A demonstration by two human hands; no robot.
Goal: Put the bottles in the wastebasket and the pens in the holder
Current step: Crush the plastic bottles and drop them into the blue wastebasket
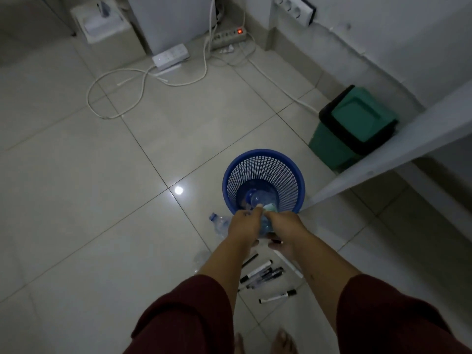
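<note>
Both hands, left (244, 227) and right (284, 226), fingers closed on one bottle (265, 224) at the basket's (264, 155) 6 o'clock rim, positioned for dropping. Pens (263, 273) lie on floor.

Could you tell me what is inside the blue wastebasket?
A clear plastic bottle lies at the bottom of the blue wastebasket. The hands cover its near rim, hiding anything there.
</note>
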